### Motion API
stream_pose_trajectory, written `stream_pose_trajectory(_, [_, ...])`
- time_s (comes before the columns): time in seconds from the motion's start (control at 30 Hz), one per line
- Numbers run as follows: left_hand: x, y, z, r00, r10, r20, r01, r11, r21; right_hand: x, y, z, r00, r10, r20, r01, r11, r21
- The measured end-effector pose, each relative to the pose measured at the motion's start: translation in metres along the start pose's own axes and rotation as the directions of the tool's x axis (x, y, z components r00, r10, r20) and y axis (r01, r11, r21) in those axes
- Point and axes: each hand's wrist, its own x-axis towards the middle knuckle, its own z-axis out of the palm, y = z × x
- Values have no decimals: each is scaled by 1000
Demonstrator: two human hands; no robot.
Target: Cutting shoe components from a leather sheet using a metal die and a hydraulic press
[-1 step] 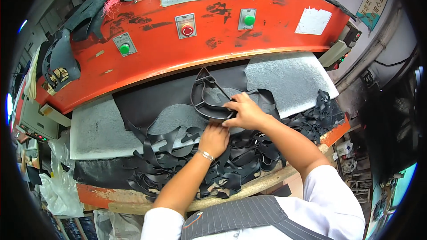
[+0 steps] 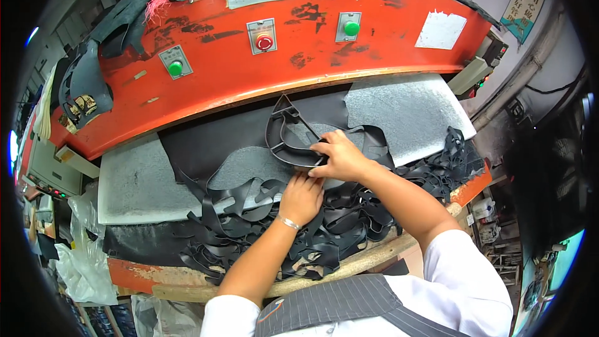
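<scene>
A dark metal cutting die, with a pointed far end and thin walls joined by cross struts, is tilted over the grey cutting board. My right hand grips its right end, thumb and fingers closed on the rim. Just below the die's near edge lies my left hand, its fingers stretched out and close together; their tips are partly hidden at the die. Black leather sheet stretches behind and left of the die, with a rounded cutout in it. Tangled leather scraps heap up beneath my forearms.
The red press beam spans the far side, carrying two green buttons and a red one. A worn wooden rail runs along the near edge. Clear plastic bags hang at the left. More leather offcuts drape over the beam's left end.
The die and my right hand have shifted very slightly to the left. My grip looks the same.
</scene>
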Motion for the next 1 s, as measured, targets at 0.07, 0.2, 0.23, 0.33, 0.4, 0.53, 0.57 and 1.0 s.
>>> stream_pose_trajectory(0.07, [-12, -8, -3, 996, -35, 82, 35, 999, 1, 16, -6, 14, 1000, -26, 17, 26, 1000, -5])
stream_pose_trajectory(0.2, [-17, -14, -4, 994, -58, 94, 59, 998, -8, 28, -2, 32, 995, -103, 5, 103, 994, -39])
stream_pose_trajectory(0.23, [-16, -12, -4, 992, -68, 104, 71, 997, -20, 30, 1, 36, 997, -78, -16, 78, 997, -25])
stream_pose_trajectory(0.33, [-14, -6, -8, 987, -105, 118, 108, 994, -15, 40, 3, 40, 998, -25, -66, 26, 1000, 9])
stream_pose_trajectory(0.4, [-13, -5, -8, 983, -117, 138, 119, 993, -6, 49, 3, 44, 995, 4, -95, -1, 999, 33])
stream_pose_trajectory(0.53, [-9, -1, -6, 981, -129, 143, 129, 992, 11, 56, 9, 60, 989, 64, -132, -66, 998, -6])
stream_pose_trajectory(0.57, [-8, -1, -4, 983, -124, 135, 124, 992, 11, 55, 14, 62, 989, 54, -140, -57, 998, -17])
stream_pose_trajectory(1.0, [-36, 52, -29, 817, -180, 547, 257, 964, -68, -10, 66, 42, 981, 18, -192, 27, 973, 228])
